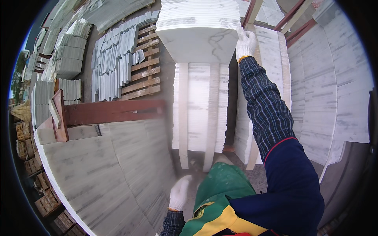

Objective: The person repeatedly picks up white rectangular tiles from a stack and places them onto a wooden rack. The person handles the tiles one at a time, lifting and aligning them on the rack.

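Note:
My right hand (246, 41), in a white knit glove, is at the upper right corner of a stack of white marble slabs (198, 44) with grey veins. The thumb and fingertips touch the slab edge; whether they grip it is hidden. Below that stack lies another row of slabs (198, 109), with two pale wooden strips (213, 118) running along it. My left hand (179, 191), gloved too, hangs low beside my green apron, near the edge of a large block of stacked marble (138, 165). It appears to hold nothing; its fingers look loosely together.
A red steel beam (115, 112) crosses at the left, with an upright post (60, 115). Beyond it, narrow stone strips (113, 65) lie on a wooden pallet (144, 73). More slabs (313, 76) and red frame bars (291, 16) stand at the right.

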Available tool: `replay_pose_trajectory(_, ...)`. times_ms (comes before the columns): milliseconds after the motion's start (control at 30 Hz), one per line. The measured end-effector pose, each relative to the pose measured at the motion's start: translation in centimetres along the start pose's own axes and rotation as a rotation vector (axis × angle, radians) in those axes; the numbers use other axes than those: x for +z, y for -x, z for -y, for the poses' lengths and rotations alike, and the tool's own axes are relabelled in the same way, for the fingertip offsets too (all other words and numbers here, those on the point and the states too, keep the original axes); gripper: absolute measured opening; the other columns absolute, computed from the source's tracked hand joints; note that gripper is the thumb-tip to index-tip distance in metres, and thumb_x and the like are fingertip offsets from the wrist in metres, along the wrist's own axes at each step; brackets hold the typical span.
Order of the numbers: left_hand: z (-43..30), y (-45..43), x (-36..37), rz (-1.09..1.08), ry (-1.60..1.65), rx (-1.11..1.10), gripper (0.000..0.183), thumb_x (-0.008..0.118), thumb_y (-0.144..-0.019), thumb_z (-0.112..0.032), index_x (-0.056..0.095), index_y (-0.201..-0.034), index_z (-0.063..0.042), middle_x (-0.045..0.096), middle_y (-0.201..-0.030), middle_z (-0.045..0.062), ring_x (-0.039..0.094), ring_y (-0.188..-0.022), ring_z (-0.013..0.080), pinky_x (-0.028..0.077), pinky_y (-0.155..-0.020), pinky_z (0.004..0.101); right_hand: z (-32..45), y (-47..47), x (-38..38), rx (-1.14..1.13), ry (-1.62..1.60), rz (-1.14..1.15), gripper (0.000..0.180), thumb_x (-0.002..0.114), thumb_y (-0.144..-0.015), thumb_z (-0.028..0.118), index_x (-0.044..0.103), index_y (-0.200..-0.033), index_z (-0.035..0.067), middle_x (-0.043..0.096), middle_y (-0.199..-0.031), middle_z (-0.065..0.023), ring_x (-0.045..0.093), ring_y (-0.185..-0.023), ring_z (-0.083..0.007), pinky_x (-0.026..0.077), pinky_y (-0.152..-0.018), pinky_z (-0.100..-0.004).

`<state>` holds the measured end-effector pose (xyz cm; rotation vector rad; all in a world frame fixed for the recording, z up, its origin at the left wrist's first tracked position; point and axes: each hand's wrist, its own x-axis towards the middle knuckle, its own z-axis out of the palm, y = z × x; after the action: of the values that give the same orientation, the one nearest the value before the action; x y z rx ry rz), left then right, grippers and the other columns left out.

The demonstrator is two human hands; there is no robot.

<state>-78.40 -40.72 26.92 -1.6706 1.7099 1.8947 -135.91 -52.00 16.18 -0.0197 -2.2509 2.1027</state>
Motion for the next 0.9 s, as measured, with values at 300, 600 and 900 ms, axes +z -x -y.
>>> replay_pose_trajectory(300,-1.8,-2.3,1.2,0.091,-0.026,0.047,0.036,0.048,-0.104,-0.02,0.064,-0.123,0.006,0.07,-0.118,0.015,0.062,-0.115,0.0206,0.043,-0.104,0.0325,0.3,-0.2,-0.3,0.017,0.007,0.049,0.042,0.08,-0.082,0.04,0.062,-0.082,0.001,0.061,-0.078,-0.0065,0.055,-0.075,-0.0173,0.046,-0.072,-0.0342)
replay_pose_trajectory(600,-3.0,-3.7,1.6,0.116,-0.05,0.073,0.036,0.048,-0.104,-0.02,0.064,-0.123,0.006,0.07,-0.119,0.015,0.062,-0.115,0.021,0.044,-0.104,0.033,1.1,0.5,-1.0,-0.011,0.009,0.126,0.04,0.078,-0.085,0.037,0.061,-0.085,0.001,0.057,-0.079,-0.0022,0.05,-0.076,-0.0124,0.044,-0.072,-0.0303)
replay_pose_trajectory(900,-9.7,-8.8,1.0,0.136,-0.243,0.193,0.036,0.049,-0.104,-0.02,0.065,-0.122,0.006,0.07,-0.118,0.014,0.063,-0.113,0.0207,0.045,-0.102,0.033,1.4,3.0,-2.9,-0.005,-0.151,0.186,0.028,0.076,-0.088,0.024,0.058,-0.084,0.003,0.058,-0.079,-0.0009,0.051,-0.077,-0.0107,0.045,-0.074,-0.0289)
